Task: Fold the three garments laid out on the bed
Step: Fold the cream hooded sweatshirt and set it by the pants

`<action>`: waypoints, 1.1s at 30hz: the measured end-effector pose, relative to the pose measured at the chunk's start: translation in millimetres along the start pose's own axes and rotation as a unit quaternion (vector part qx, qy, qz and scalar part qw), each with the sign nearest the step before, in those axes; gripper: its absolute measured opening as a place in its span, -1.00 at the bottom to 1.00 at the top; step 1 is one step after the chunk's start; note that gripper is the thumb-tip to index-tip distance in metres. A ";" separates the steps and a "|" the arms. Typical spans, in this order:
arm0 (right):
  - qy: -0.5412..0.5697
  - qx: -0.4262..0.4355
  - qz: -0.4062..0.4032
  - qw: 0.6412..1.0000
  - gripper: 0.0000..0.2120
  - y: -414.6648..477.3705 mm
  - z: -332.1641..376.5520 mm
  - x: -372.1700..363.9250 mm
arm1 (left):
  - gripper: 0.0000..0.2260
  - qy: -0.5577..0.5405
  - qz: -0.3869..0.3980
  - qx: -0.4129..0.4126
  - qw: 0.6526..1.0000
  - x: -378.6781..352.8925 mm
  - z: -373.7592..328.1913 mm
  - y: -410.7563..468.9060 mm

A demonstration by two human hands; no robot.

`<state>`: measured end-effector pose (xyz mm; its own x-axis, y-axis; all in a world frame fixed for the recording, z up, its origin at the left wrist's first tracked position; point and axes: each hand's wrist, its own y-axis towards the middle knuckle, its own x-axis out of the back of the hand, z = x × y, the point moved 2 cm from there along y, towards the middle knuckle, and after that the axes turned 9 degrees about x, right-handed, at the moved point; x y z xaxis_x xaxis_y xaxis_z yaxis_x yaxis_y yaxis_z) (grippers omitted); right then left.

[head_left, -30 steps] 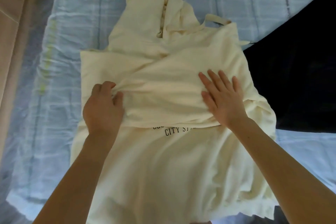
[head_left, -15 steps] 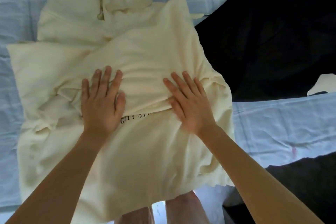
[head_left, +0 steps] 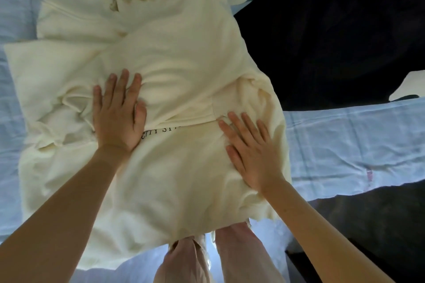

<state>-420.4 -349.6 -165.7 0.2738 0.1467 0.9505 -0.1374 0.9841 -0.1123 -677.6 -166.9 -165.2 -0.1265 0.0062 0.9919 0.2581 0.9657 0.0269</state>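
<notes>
A cream hooded sweatshirt with black lettering lies on the bed, its hood pointing away from me and both sleeves folded across the chest. My left hand presses flat on the crossed sleeve at the left, fingers straight. Lower on the sweatshirt's right side, my right hand lies flat with spread fingers, just below the sleeve's edge. A black garment is spread out to the right, touching the sweatshirt's right edge.
The bed has a pale blue checked sheet. Another dark cloth lies at the lower right beside the bed. My legs stand against the near bed edge.
My left hand has let go of the sleeve and now lies flat on it. My right hand has slid down and to the right. My view has shifted right and nearer.
</notes>
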 end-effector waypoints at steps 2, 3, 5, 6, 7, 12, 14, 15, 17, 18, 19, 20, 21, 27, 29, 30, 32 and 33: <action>-0.038 -0.006 -0.017 0.999 -0.51 -19.8 3.9 0.5 | -0.49 0.000 -0.004 -0.001 1.000 -0.8 1.7 0.2; -0.061 -0.013 -0.031 0.998 -0.52 -30.8 3.3 2.3 | -0.50 0.001 -0.004 -0.001 1.000 -1.6 1.5 0.0; -0.090 -0.077 -0.056 0.991 -0.53 -50.3 -0.2 7.7 | -0.50 -0.004 0.001 -0.003 1.000 -1.8 0.9 -1.3; -0.093 -0.137 -0.056 0.985 -0.53 -57.9 -0.2 11.1 | -0.50 -0.006 0.001 -0.005 1.000 -1.2 0.4 -1.0; -0.089 -0.195 -0.051 0.975 -0.54 -64.8 1.9 13.1 | -0.50 -0.009 0.004 -0.007 1.000 0.1 -0.4 -0.6; 0.064 -0.188 -0.057 0.978 -0.48 -82.7 16.8 17.4 | -0.49 -0.038 0.015 -0.020 0.999 23.1 -17.5 -32.7; 0.144 -0.184 -0.072 0.970 -0.48 -88.1 11.8 24.4 | -0.50 -0.036 0.030 -0.107 0.993 28.5 -38.7 -83.7; 0.179 -0.192 -0.070 0.962 -0.49 -90.4 7.8 27.8 | -0.52 -0.048 0.044 -0.137 0.988 29.3 -47.6 -111.4; 0.238 -0.198 -0.056 0.949 -0.48 -95.4 1.9 36.5 | -0.54 -0.059 0.080 -0.146 0.984 28.2 -57.6 -154.2; 0.249 -0.187 -0.054 0.949 -0.47 -97.8 -2.2 42.1 | -0.53 -0.054 0.089 -0.135 0.985 26.6 -59.1 -166.7; 0.247 -0.172 -0.058 0.952 -0.46 -100.9 -8.2 48.6 | -0.53 -0.047 0.091 -0.123 0.987 25.5 -59.1 -172.8; 0.243 -0.158 -0.068 0.955 -0.45 -105.8 -15.8 55.3 | -0.52 -0.046 0.089 -0.114 0.988 25.3 -59.0 -174.9; 0.238 -0.149 -0.077 0.957 -0.43 -113.0 -23.7 60.8 | -0.52 -0.050 0.091 -0.107 0.989 25.5 -58.5 -175.6; 0.240 -0.200 0.007 0.950 -0.43 -138.6 -24.7 39.7 | -0.51 -0.029 0.127 -0.146 0.981 26.4 -55.8 -200.3; 0.117 -0.190 0.016 0.975 -0.45 -131.6 -15.2 38.1 | -0.49 -0.033 0.137 -0.142 0.980 28.1 -54.2 -195.4; 0.036 -0.173 0.002 0.984 -0.46 -127.3 -9.9 39.7 | -0.49 -0.041 0.134 -0.138 0.980 29.2 -53.7 -190.2; -0.021 -0.126 -0.060 0.990 -0.46 -115.5 6.9 42.6 | -0.49 -0.062 0.110 -0.131 0.983 33.8 -52.6 -176.8; -0.003 -0.104 -0.083 0.991 -0.45 -103.4 17.0 43.4 | -0.49 -0.067 0.092 -0.127 0.985 36.5 -51.1 -166.6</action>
<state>-410.5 -446.7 -107.9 0.2701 -0.0199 0.9626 0.1086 0.9940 -0.0099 -676.3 -340.8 -127.1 -0.1752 0.2264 0.9582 0.5173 0.8492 -0.1060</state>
